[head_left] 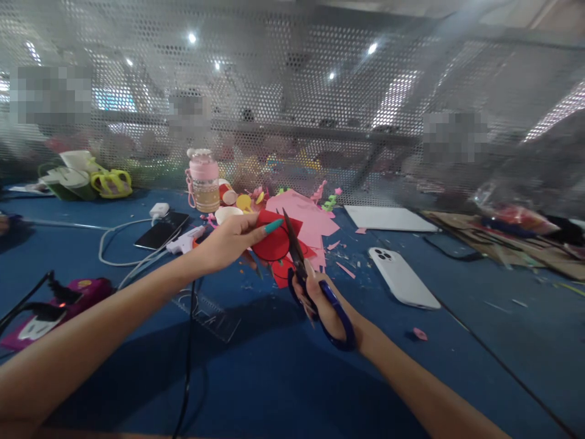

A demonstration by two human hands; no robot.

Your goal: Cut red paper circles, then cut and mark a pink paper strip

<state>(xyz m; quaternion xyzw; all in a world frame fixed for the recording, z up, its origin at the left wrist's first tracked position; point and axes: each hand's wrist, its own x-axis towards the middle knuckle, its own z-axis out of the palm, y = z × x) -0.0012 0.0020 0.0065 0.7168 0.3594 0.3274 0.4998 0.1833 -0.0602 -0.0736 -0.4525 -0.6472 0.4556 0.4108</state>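
1. A metal screen [292,79], perforated throughout, rises behind the work; what lies past it is blurred.
2. The blue surface [274,378] spreads below, strewn with paper offcuts near its middle.
3. Pink paper [297,213] lies flat beyond the hands, its edges cut at angles.
4. A purple power strip [86,292] sits at far left, black plugs in it and 1 red light showing.
5. A pink-lidded bottle [204,183] stands upright beyond the left hand [233,244].
6. Dark scissors [294,244] with blue handles point away from the wearer, 2 blades at the right side of the red paper [269,241].
7. The right hand [326,305] grips those handles; the left hand pinches the paper between thumb and fingers.
8. A white phone [404,277] lies to the right, a black phone [162,230] to the left.
9. The red paper, marked with a dark curve, is held in front of the pink.
10. A small pink scrap [419,334] rests just below the white phone.
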